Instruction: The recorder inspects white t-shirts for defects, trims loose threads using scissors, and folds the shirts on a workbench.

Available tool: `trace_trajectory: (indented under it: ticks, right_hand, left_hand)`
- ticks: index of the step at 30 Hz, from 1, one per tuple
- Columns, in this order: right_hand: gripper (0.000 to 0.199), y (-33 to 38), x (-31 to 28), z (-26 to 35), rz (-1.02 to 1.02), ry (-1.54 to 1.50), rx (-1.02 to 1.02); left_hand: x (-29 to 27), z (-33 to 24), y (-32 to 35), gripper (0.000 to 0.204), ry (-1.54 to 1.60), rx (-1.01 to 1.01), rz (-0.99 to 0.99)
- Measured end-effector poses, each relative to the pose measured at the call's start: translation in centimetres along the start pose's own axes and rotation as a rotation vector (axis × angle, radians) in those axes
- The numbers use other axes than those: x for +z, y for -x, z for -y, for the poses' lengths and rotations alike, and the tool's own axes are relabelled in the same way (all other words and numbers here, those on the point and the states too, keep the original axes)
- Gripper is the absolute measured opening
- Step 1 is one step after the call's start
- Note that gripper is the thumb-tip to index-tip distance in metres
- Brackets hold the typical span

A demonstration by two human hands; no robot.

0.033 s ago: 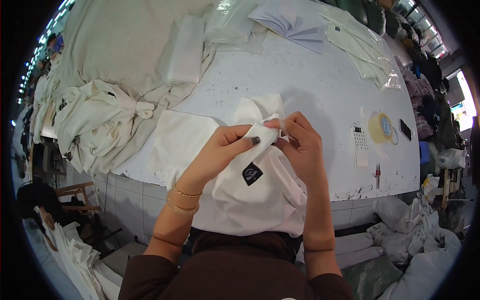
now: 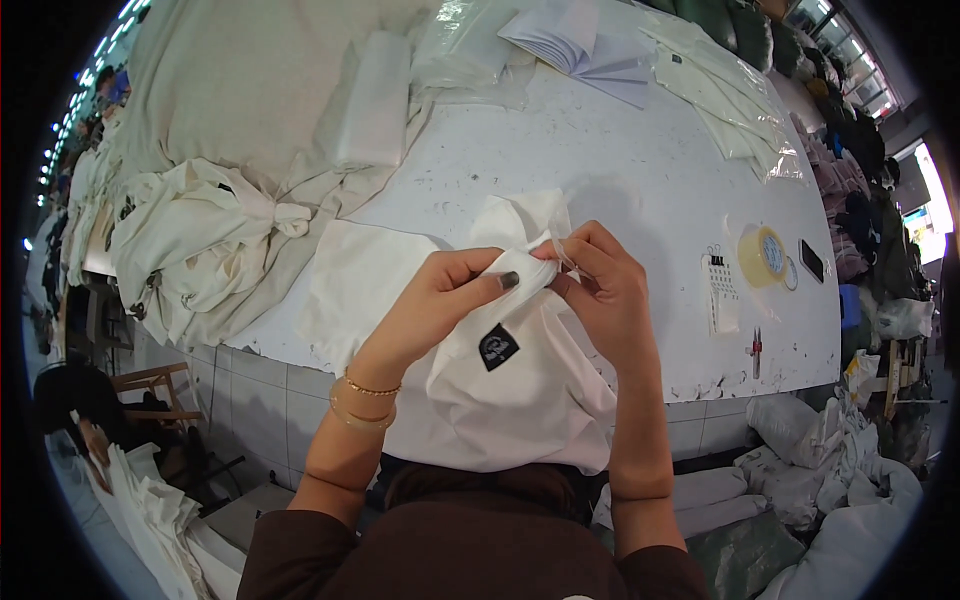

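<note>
A white garment (image 2: 500, 420) hangs over the table's near edge toward my lap, with part of it spread on the tabletop. A black square label (image 2: 498, 347) shows on its cloth. My left hand (image 2: 465, 285) pinches a folded strip of this garment between thumb and fingers. Close beside it, my right hand (image 2: 595, 275) grips the strip's other end with thumb and fingertips. A thin, clear-looking loop lies at the right fingertips; what it is I cannot make out.
Heaped cream garments (image 2: 210, 240) cover the table's left side. Clear plastic bags (image 2: 460, 50), white paper sheets (image 2: 585, 50) and a bagged white garment (image 2: 720, 95) lie at the back. On the right are a tape roll (image 2: 762, 256), a phone (image 2: 811, 260), a clipped tag sheet (image 2: 720, 295) and red-handled snips (image 2: 756, 350).
The black label has shifted slightly left as the cloth turned a little. My right hand has moved very slightly to the right, and both hands keep their hold.
</note>
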State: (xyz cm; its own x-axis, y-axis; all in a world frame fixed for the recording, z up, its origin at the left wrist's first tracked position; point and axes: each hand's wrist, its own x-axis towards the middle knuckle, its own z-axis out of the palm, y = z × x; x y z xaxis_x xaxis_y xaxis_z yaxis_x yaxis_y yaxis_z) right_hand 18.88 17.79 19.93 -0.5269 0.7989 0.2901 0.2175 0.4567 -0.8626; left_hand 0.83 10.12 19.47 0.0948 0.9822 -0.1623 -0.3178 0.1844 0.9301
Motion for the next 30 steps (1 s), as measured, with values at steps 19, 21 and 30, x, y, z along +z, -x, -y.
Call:
trace_trajectory:
  ticks: [19, 21, 30]
  right_hand:
    - [0.019, 3.8, -8.3, -2.0, 0.163, 0.325, 0.438]
    - [0.019, 3.0, -8.7, -1.9, 0.226, 0.838, 0.387]
    - [0.018, -2.8, -2.8, 3.2, 0.674, 1.035, -0.208]
  left_hand:
    - [5.9, 9.9, -2.2, 0.079, -0.746, 0.255, -0.052]
    - [6.3, 9.9, -2.1, 0.095, -0.795, 0.335, -0.072]
    - [6.2, 9.6, -3.4, 0.099, -0.312, 0.443, -0.081]
